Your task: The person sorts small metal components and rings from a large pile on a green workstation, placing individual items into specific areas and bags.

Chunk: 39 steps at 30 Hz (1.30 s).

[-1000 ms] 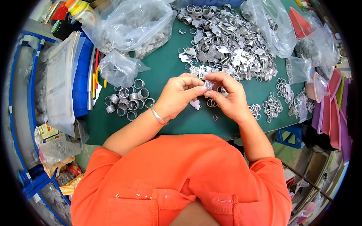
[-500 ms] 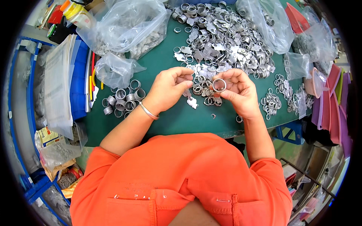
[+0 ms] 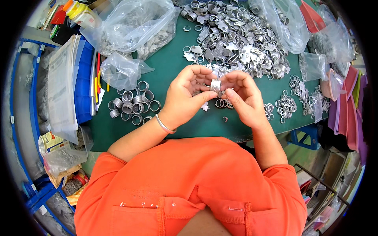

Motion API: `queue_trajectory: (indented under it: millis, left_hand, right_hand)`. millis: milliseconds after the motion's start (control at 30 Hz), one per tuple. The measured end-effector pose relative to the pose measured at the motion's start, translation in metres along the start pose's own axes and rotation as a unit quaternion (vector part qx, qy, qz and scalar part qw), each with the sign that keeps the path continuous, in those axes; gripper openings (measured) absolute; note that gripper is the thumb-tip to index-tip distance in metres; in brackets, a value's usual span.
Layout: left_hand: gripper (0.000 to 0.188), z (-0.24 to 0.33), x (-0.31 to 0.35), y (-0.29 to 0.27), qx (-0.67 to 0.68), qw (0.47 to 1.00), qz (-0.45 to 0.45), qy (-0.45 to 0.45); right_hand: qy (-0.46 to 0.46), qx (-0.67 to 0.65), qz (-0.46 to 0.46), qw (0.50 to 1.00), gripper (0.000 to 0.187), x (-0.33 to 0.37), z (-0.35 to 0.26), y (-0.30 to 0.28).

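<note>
Green worktop [image 3: 189, 128], near edge curving along the person's front; big heap [image 3: 244, 43] of grey metal rings and flat pieces is the reference. Ring band [image 3: 215, 85], wide and ridged, is held up just nearside of the heap. Left hand [image 3: 185, 92] has it pinched, thumb at its lower rim. Right hand [image 3: 246, 98] is curled, fingertips right beside the band; can't tell if it's gripping.

Room: green surface runs left of the heap to the band pile [image 3: 136, 103], and nearside of it to the edge, where one small piece [image 3: 225, 118] sits. Right of the heap it's tighter: ring clusters [image 3: 285, 106] near the edge, blue stool [image 3: 305, 137] below.

Hard to see: pieces [image 3: 224, 103] nearside of the heap are partly covered by the hands. Clear bag [image 3: 289, 29] overlaps the heap's right flank. Large bag [image 3: 138, 23] left of the heap blurs its contents and runs out of view at the top. Band's inside isn't readable.
</note>
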<state>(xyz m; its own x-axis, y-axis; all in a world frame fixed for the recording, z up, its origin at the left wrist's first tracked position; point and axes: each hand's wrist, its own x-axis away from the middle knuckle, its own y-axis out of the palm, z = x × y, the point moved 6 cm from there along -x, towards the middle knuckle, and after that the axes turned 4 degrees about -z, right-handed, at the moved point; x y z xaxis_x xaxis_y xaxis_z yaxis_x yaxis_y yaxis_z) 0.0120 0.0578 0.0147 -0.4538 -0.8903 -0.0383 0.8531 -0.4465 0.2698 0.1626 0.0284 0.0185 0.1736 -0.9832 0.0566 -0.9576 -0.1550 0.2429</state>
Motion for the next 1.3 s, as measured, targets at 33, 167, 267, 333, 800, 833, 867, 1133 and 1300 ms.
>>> queue_trajectory:
  millis: [33, 167, 267, 333, 800, 833, 867, 1133, 1300]
  left_hand:
    - [0.037, 0.003, 0.0, 0.002, -0.042, 0.999, -0.002, 0.027]
    - [0.037, 0.008, 0.001, 0.007, -0.132, 0.989, -0.025, 0.066]
    - [0.035, 0.001, 0.001, 0.004, -0.039, 0.999, -0.017, 0.021]
    - [0.035, -0.005, 0.004, 0.002, 0.068, 0.995, -0.011, -0.065]
    - [0.039, 0.005, 0.005, 0.005, -0.073, 0.996, -0.004, 0.054]
    - [0.038, 0.005, 0.005, 0.005, -0.074, 0.996, -0.002, 0.054]
    - [0.037, 0.004, 0.005, 0.005, -0.08, 0.995, 0.0, 0.055]
    - [0.039, 0.011, 0.008, 0.002, -0.24, 0.967, -0.011, 0.082]
    - [0.038, 0.013, 0.008, 0.002, -0.257, 0.964, -0.003, 0.07]
  right_hand:
    - [-0.002, 0.013, -0.008, 1.0, 0.038, 0.002, 0.001, 0.001]
    - [-0.063, 0.062, -0.014, 0.996, 0.04, 0.005, 0.005, 0.005]
    - [-0.139, 0.091, -0.003, 0.986, 0.046, 0.003, -0.002, 0.005]
    - [-0.149, 0.094, -0.009, 0.984, 0.05, 0.003, -0.004, 0.005]
    - [-0.057, -0.012, 0.021, 0.998, 0.027, 0.006, 0.004, 0.002]
    - [-0.046, -0.013, 0.033, 0.998, 0.024, 0.007, 0.004, 0.001]
    - [-0.034, 0.0, 0.027, 0.999, 0.019, 0.008, 0.006, 0.002]
    - [-0.195, 0.414, 0.111, 0.882, 0.024, -0.015, -0.054, -0.026]
    - [-0.253, 0.55, 0.347, 0.716, 0.039, -0.07, -0.153, -0.175]
